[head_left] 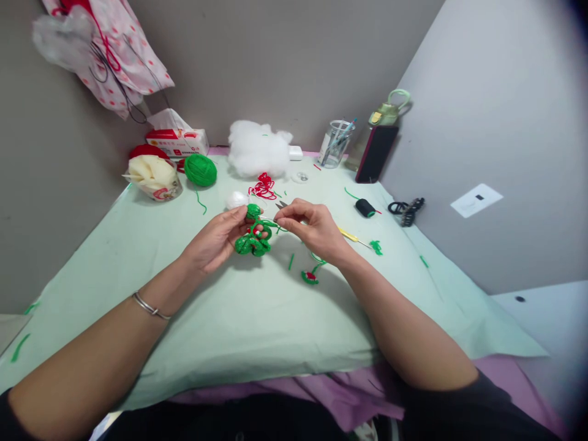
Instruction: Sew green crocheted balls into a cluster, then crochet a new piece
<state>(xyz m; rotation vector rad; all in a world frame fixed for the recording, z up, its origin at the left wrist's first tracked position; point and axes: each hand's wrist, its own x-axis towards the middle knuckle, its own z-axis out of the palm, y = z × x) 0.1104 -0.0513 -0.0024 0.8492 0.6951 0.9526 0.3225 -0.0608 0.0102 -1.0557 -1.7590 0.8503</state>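
Observation:
My left hand [220, 239] is closed on a green crocheted piece [252, 246], its rounded lobes hanging below the fingers and a small green ball at the top by the thumb. A bit of red shows between the lobes. My right hand [312, 226] pinches a thin metal needle [267, 218] that points left at the small green ball. Green yarn runs close to the needle; whether it is threaded, I cannot tell. Behind the right fingers the dark scissor tips [281, 204] stick out. A small red and green crocheted piece [310, 277] lies below my right wrist.
White stuffing [260, 149], a green yarn ball [201, 170] and tangled red yarn [264, 186] lie behind my hands. A yellow-handled crochet hook [348, 235] and a black thread spool [365, 208] are to the right. A glass jar [334, 147] and a phone [376, 154] stand at the back.

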